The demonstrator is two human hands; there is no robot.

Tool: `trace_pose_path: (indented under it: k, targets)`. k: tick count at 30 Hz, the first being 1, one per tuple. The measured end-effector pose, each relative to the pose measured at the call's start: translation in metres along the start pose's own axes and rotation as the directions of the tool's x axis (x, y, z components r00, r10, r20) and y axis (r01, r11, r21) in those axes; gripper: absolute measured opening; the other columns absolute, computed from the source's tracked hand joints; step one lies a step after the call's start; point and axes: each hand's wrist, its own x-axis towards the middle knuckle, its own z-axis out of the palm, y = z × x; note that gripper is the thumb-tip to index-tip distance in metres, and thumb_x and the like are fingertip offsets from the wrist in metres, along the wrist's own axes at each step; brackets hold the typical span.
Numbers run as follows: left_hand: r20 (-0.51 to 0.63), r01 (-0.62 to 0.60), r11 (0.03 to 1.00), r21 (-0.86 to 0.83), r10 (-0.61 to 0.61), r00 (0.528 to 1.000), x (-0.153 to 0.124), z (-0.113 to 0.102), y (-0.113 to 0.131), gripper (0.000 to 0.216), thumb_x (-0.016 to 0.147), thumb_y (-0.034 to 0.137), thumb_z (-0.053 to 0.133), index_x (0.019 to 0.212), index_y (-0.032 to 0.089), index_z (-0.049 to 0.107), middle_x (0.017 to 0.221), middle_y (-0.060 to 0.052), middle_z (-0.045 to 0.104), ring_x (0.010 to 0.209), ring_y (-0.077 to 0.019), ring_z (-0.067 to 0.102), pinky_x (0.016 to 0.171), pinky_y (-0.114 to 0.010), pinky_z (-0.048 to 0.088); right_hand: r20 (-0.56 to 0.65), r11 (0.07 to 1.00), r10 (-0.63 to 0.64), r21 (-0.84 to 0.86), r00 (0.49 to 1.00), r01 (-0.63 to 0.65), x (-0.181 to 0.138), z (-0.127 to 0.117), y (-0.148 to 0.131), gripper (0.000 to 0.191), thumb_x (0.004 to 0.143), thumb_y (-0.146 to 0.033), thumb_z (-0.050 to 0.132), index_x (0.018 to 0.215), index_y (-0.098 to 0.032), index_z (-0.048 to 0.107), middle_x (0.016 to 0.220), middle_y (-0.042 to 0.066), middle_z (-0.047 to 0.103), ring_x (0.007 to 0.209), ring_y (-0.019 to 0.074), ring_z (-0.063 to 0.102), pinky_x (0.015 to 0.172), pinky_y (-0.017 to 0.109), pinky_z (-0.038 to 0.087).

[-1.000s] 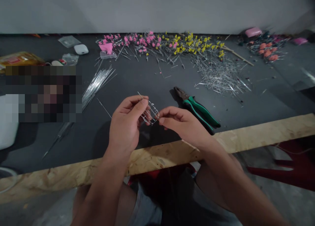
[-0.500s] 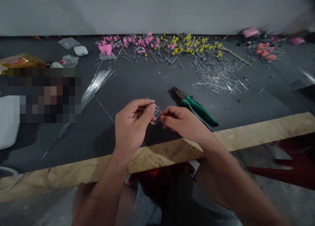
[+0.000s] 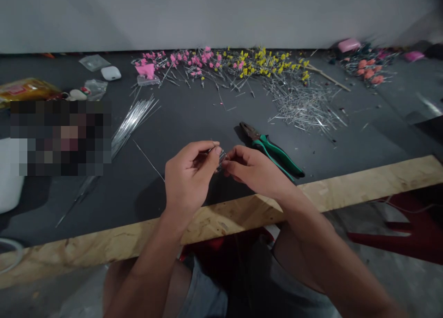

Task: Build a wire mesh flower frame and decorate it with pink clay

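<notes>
Between my fingertips is a small piece of bent silvery wire point(image 3: 222, 157), mostly covered by the fingers, so its full shape does not show. My left hand point(image 3: 188, 175) pinches it between thumb and forefinger. From the other side, the fingers of my right hand point(image 3: 251, 169) close on the same wire piece. Just behind my right hand lie pliers with green and black handles point(image 3: 277, 153), jaws pointing away to the left. A single straight wire point(image 3: 148, 160) rests on the dark table left of my left hand.
Along the back lie wire stems with pink tips point(image 3: 194, 59) and yellow tips point(image 3: 266, 64). A heap of short wires point(image 3: 306, 108) is at right, a bundle of long wires point(image 3: 133, 119) at left. Coral-tipped pieces point(image 3: 370, 71) sit far right. A pale wooden edge point(image 3: 235, 214) borders the table.
Both hands stay together at the wire piece, with slight finger movement; the left hand has turned a little and hides more of it. The view has shifted slightly. Nothing else has moved.
</notes>
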Motion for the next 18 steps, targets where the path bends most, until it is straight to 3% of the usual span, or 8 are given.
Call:
trace_pose_path:
  k: [18]
  targets:
    - [-0.051, 0.114, 0.918, -0.379, -0.143, 0.988, 0.008, 0.0, -0.011, 0.006, 0.078, 0.021, 0.069, 0.084, 0.022, 0.07, 0.069, 0.004, 0.066, 0.053, -0.007, 0.062, 0.051, -0.018, 0.054, -0.003, 0.979, -0.195, 0.065, 0.981, 0.195, 0.002, 0.007, -0.003, 0.01, 0.089, -0.028, 0.051, 0.085, -0.019, 0.054, 0.075, -0.003, 0.056, 0.06, 0.0075, 0.045, 0.061, 0.024, 0.038]
